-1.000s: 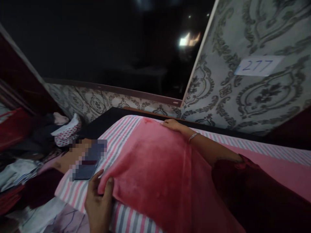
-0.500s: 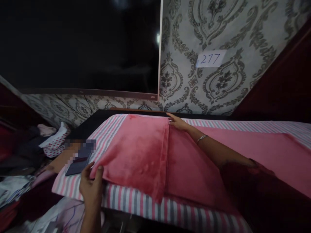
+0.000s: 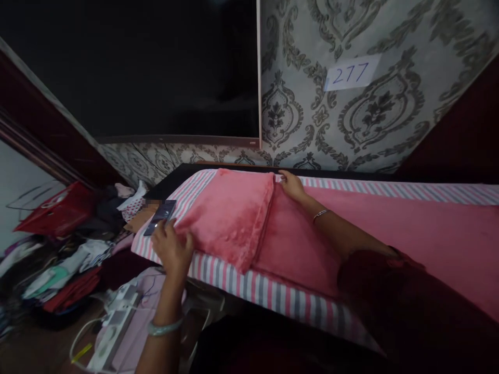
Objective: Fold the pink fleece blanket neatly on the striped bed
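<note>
Head view, dim room. Compared with half a second earlier, the folded part of the pink blanket lies flatter and squarer on the striped bedsheet, and the left hand has moved from pinching the blanket's near corner to resting on it, fingers curled over the edge; whether they clamp the cloth cannot be told. At far left, a heap of clothes and a red bag lie on the floor, with a white power strip below the bed edge. A dark phone lies on the sheet just beyond the left hand. The right hand, as before, presses open and flat on the blanket's far edge near the patterned wall, which bears a paper label reading 277.
</note>
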Available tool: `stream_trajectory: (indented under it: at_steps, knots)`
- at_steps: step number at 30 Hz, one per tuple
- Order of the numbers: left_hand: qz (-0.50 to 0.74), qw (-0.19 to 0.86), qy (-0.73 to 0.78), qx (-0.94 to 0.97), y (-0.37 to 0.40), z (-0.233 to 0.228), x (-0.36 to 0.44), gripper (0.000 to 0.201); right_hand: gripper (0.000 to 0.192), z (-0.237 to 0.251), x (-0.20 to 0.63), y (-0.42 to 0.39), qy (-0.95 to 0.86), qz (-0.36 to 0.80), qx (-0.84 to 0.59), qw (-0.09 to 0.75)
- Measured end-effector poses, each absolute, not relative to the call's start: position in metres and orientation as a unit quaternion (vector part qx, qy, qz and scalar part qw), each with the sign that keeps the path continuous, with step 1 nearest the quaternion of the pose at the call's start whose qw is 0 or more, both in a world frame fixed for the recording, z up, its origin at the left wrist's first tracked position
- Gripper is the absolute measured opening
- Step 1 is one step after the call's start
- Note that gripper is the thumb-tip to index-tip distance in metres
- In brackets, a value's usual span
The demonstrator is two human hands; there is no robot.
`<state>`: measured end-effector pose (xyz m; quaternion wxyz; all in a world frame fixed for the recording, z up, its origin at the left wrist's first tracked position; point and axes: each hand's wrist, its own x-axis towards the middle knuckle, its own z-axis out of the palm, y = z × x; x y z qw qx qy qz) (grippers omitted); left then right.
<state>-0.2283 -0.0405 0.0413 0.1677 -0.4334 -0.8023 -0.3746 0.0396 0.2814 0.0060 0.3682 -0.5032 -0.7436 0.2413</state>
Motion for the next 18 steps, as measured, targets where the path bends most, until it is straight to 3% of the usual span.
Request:
stream_trajectory:
  at_steps: [2,6,13,18]
  knots:
    - [-0.352,0.156,-0.753,-0.534,-0.037,0.046,-0.196,0.041,0.062,0.004,0.043,0.279,-0.777,0.233,-0.454,0.367]
    - [-0.293,0.017,-0.659,-0.692,-0.014,0.048,-0.148,0.042,0.061,0.002,0.046,0.278,-0.805,0.212,-0.433,0.347]
    - [-0.191,-0.039,-0.659,-0.727,0.068,0.068,-0.156,0.053,0.039,0.001,0.041,0.277,-0.789,0.188,-0.487,0.325]
    - [-0.110,-0.050,-0.696,-0.708,0.147,0.087,-0.144,0.056,0.035,0.001,0.032,0.278,-0.799,0.171,-0.484,0.314]
